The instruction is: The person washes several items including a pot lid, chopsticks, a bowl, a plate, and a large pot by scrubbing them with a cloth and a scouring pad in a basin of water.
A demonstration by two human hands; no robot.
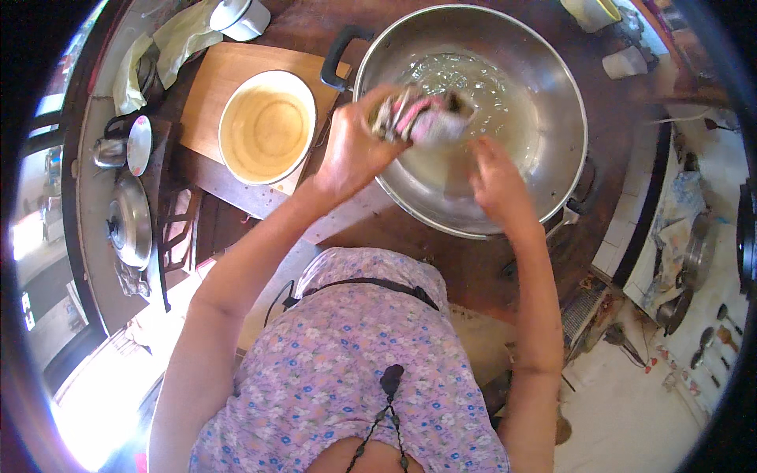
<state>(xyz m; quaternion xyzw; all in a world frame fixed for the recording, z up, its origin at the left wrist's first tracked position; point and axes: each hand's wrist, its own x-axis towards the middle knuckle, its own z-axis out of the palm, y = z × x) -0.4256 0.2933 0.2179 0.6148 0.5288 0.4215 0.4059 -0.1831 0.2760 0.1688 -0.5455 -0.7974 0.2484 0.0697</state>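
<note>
My left hand point(358, 139) grips a bunched cloth point(423, 117), striped pink, white and dark and blurred by motion, over the left part of a large stainless steel wok point(556, 183). Cloudy, bubbly water point(485, 88) lies in the wok's bottom. Just below and right of the cloth is my right hand point(500, 183), above the wok's near side, its fingers bent towards the cloth. Whether those fingers touch anything cannot be told. Left of the wok, a white enamel basin point(269, 127) with a yellowish inside stands on a wooden board point(204, 112).
A white enamel mug point(239, 20) stands beyond the board. On the left, a lidded metal pot point(131, 222) and a small white dish point(139, 146) rest on a ledge. A white cup point(625, 63) is at the upper right. The wok's black handle point(340, 56) juts towards the board.
</note>
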